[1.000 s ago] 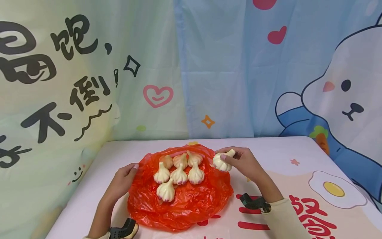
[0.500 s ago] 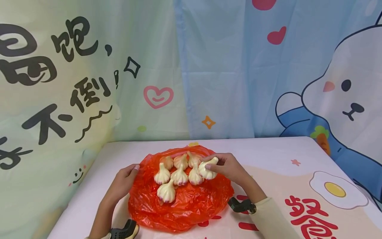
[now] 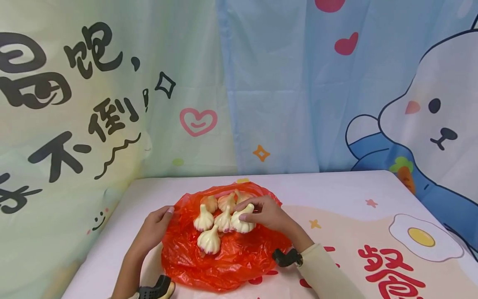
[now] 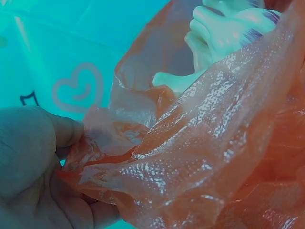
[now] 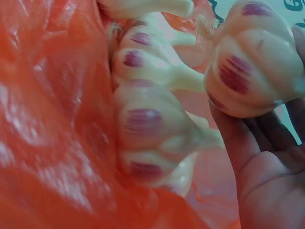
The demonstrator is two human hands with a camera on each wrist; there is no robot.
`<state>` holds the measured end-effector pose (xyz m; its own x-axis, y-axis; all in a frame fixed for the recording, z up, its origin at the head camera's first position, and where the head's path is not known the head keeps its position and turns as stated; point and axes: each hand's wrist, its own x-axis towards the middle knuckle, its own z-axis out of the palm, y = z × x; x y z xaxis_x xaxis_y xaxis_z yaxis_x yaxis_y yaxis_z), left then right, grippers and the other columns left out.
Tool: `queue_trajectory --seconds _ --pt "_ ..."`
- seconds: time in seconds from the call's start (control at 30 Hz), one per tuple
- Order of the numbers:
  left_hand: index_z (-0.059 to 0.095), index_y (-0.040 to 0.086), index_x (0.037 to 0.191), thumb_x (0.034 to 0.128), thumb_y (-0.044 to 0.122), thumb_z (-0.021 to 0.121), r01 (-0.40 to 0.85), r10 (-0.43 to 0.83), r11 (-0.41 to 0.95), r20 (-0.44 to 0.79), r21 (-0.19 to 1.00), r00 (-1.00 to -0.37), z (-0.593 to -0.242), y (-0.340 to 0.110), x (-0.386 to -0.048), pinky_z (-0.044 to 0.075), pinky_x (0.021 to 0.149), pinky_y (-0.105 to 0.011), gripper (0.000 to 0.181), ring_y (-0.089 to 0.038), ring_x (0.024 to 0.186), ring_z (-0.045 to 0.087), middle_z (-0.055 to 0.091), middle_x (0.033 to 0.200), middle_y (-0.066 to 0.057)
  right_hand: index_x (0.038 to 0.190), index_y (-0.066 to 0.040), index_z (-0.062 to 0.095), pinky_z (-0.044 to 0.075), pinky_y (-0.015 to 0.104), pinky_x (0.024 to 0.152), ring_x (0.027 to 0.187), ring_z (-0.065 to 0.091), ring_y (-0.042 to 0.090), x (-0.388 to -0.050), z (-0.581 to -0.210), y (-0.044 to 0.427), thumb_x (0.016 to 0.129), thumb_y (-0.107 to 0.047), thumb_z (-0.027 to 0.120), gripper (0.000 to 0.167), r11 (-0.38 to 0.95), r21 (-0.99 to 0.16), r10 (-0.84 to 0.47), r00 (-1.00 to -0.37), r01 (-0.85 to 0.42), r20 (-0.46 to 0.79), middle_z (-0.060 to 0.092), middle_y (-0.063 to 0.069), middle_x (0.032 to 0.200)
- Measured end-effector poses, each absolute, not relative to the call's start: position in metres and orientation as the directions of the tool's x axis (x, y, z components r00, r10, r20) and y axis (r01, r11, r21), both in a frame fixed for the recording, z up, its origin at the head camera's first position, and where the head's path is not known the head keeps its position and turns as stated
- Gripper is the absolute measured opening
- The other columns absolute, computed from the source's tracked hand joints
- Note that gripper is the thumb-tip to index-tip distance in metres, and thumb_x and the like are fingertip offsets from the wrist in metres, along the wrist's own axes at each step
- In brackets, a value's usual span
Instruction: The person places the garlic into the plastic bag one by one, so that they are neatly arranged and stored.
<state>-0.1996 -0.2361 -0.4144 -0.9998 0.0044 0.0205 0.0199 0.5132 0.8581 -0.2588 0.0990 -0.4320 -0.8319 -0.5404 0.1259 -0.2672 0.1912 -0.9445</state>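
Note:
A red plastic bag (image 3: 239, 261) lies on the table with its mouth spread, and several garlic bulbs (image 3: 209, 241) sit inside it, white with purple marks at the base. At the bag's left edge my left hand (image 3: 154, 226) pinches the plastic between thumb and fingers; the left wrist view shows the film (image 4: 109, 143) bunched there. My right hand (image 3: 270, 214) holds one garlic bulb (image 3: 242, 220) over the bag's right half, in front of the other bulbs. In the right wrist view this held bulb (image 5: 252, 62) is gripped by the fingers, beside the bulbs in the bag.
The table (image 3: 149, 191) is covered with a printed cloth bearing a fried egg picture (image 3: 425, 236) and red lettering. Behind it hangs a printed curtain (image 3: 269, 83). Each wrist carries a black camera, such as the right one (image 3: 286, 257).
My right hand has carried its garlic bulb leftward and slightly down, from beyond the bag's right edge to over the bulbs inside. The left hand has stayed at the bag's left edge.

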Motion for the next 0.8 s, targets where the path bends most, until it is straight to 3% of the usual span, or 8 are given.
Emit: queue_trajectory --seconds 0.17,0.4,0.6,0.8 --pt "0.063 0.004 0.122 0.1059 0.031 0.041 0.026 0.008 0.52 0.026 0.854 -1.0 -0.414 -0.236 -0.2 0.056 0.08 -0.038 0.038 -0.024 0.085 0.064 0.068 0.102 -0.011 0.113 -0.004 0.072 0.055 0.026 0.065 0.073 0.061 0.017 -0.258 -0.434 0.092 0.088 -0.013 0.073 0.026 0.19 -0.945 -0.558 -0.821 -0.265 0.119 0.072 0.003 0.094" --pt "0.062 0.004 0.124 0.1059 0.032 0.04 0.013 0.001 0.522 0.015 0.853 -1.0 -0.414 -0.236 -0.2 0.056 0.081 -0.038 0.039 -0.023 0.085 0.065 0.068 0.104 -0.011 0.109 -0.012 0.075 0.058 0.033 0.068 0.074 0.065 0.019 -0.256 -0.437 0.085 0.087 -0.023 0.075 0.025 0.149 -0.953 -0.594 -0.794 -0.265 0.128 0.073 0.003 0.088" --pt "0.062 0.004 0.124 0.1059 0.032 0.04 0.016 0.003 0.525 0.017 0.851 -1.0 -0.415 -0.237 -0.2 0.056 0.081 -0.038 0.039 -0.023 0.085 0.065 0.068 0.104 -0.01 0.106 -0.006 0.073 0.056 0.029 0.071 0.078 0.064 0.016 -0.244 -0.426 0.076 0.087 -0.017 0.075 0.022 0.167 -0.946 -0.601 -0.789 -0.276 0.124 0.071 0.001 0.096" --pt "0.062 0.005 0.124 0.1055 0.033 0.041 0.02 0.001 0.533 0.023 0.846 -1.0 -0.414 -0.237 -0.2 0.056 0.082 -0.038 0.04 -0.023 0.086 0.064 0.068 0.104 -0.009 0.102 0.0 0.071 0.054 0.024 0.07 0.082 0.063 0.014 -0.241 -0.424 0.069 0.088 -0.006 0.072 0.015 0.123 -0.955 -0.642 -0.756 -0.269 0.13 0.071 0.009 0.105"
